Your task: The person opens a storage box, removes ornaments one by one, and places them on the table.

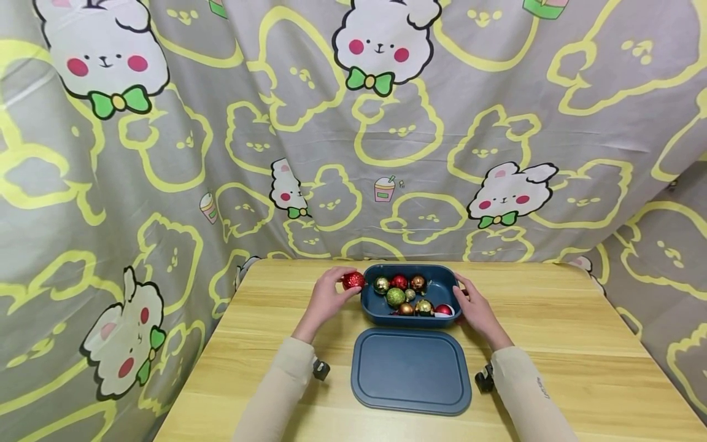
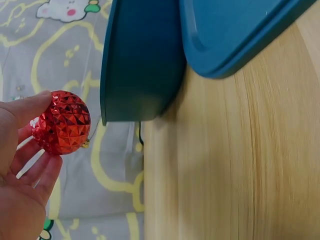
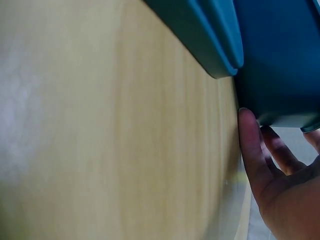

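Note:
My left hand [image 1: 329, 294] holds a shiny red bauble [image 1: 353, 280] with a faceted surface, just off the left end of a dark blue box [image 1: 381, 317]. In the left wrist view, thumb and fingers sit around this bauble [image 2: 65, 122], and a small gold cap shows on it. Several more baubles lie inside the box, among them a glittery green bauble [image 1: 395, 297], a gold one [image 1: 382, 285] and a red one [image 1: 444, 310]. At the right end of the box, my right hand [image 1: 476, 307] grips the wall, with fingertips at the rim and lower down the outside.
A flat blue lid [image 1: 411, 371] lies on the wooden table [image 1: 574, 344] in front of the box. Behind the table hangs a grey curtain [image 1: 331, 141] with cartoon animals. Each wrist carries a small black camera mount [image 1: 321, 369].

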`<state>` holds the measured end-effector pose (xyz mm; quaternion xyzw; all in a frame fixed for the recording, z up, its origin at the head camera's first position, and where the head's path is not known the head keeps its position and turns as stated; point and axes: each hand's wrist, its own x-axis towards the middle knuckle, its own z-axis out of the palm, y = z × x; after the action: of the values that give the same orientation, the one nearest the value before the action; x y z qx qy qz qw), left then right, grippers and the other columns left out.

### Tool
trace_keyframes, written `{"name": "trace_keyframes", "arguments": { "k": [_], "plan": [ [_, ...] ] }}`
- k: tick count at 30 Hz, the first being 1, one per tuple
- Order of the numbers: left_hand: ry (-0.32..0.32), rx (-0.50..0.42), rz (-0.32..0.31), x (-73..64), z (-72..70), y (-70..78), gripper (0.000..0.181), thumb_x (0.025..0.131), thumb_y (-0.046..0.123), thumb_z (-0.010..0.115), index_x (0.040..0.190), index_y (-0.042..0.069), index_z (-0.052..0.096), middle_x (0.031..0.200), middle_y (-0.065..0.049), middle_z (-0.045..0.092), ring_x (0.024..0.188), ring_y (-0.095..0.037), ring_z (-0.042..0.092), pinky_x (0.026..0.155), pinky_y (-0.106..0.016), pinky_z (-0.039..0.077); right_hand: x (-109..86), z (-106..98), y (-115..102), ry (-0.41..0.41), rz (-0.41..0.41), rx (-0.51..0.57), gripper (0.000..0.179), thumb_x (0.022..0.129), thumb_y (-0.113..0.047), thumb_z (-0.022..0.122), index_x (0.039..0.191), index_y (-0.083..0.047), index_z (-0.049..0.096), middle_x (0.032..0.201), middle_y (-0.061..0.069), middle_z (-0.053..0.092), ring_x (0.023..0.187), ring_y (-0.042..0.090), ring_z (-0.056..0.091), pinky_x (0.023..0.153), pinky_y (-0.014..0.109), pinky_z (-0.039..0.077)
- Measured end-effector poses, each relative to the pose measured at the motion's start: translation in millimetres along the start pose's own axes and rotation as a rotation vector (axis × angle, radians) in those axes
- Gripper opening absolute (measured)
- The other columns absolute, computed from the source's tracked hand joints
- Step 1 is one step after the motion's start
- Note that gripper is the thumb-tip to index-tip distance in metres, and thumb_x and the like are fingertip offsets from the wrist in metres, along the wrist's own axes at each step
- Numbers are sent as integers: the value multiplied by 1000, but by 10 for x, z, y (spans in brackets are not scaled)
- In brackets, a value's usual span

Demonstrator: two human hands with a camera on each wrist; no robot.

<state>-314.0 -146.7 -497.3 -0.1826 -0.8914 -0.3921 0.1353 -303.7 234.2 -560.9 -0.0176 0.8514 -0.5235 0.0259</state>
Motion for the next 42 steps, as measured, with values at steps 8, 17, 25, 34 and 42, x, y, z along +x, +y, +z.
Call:
{"name": "trace_keyframes", "arguments": {
  "k": [8, 17, 25, 34, 42],
  "plan": [
    [36, 1, -31, -14, -101, -133, 45, 88, 20, 84, 131, 11, 71, 130, -12, 69, 113, -30, 66, 96, -50, 57, -10, -3, 15, -1, -4, 0, 59, 113, -43, 38, 166, -23, 23, 144, 33, 46, 85, 29, 68, 64, 38, 64],
    [65, -19, -90, -53, -174, -344, 46, 88, 15, 85, 130, 5, 70, 127, -16, 69, 114, -34, 66, 99, -56, 56, -4, 7, 38, 5, -9, -1, 58, 113, -42, 38, 166, -23, 24, 142, 33, 48, 81, 28, 68, 63, 38, 64],
    [67, -19, -156, -105, -208, -559, 45, 88, 14, 84, 130, 7, 70, 129, -16, 69, 116, -33, 67, 99, -49, 57, -12, 5, 43, 6, -10, 1, 59, 113, -44, 38, 166, -22, 23, 142, 34, 48, 71, 26, 69, 61, 38, 63],
    [59, -30, -208, -150, -233, -777, 48, 89, 12, 83, 132, 0, 67, 129, -20, 67, 118, -36, 65, 100, -50, 57, -15, 1, 36, 8, -10, 5, 61, 112, -47, 37, 166, -23, 24, 142, 33, 48, 72, 25, 69, 62, 38, 63],
    [61, -43, -245, -209, -253, -838, 46, 90, 10, 81, 132, -3, 66, 129, -23, 66, 119, -37, 64, 98, -48, 59, -4, 5, 27, 8, -10, 3, 62, 111, -49, 38, 166, -24, 24, 141, 32, 49, 69, 25, 68, 61, 38, 63]
  ]
}}
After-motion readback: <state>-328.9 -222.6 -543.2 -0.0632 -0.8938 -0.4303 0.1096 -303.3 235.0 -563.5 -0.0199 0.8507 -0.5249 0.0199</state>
